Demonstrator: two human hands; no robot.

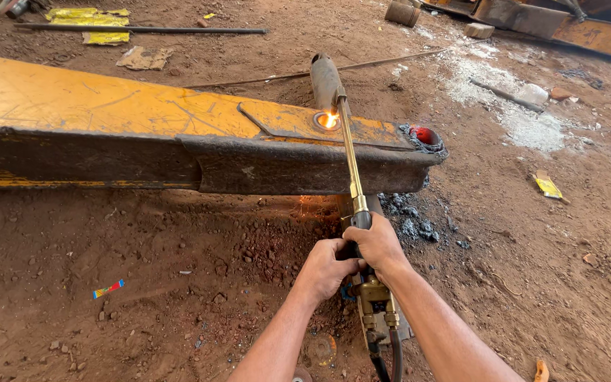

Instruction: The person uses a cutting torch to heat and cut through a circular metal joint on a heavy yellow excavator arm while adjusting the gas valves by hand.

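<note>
A long brass cutting torch [351,159] reaches from my hands up to a big yellow steel beam [107,110] lying across the dirt. Its tip burns a bright orange spot [329,121] at a round mark on the beam's top plate. My right hand [376,242] wraps the torch body just below the brass tube. Beside it, my left hand [329,267] grips the torch at the valve area. Brass valves and two hoses [380,318] hang below my hands. Sparks glow on the ground under the beam.
Reddish dirt ground lies all around. Dark slag [411,219] is heaped under the beam's right end, where a red-hot cut edge [424,134] glows. A long rod [143,30], yellow scraps [90,18], a wood block [479,30] and white powder [525,120] lie beyond the beam.
</note>
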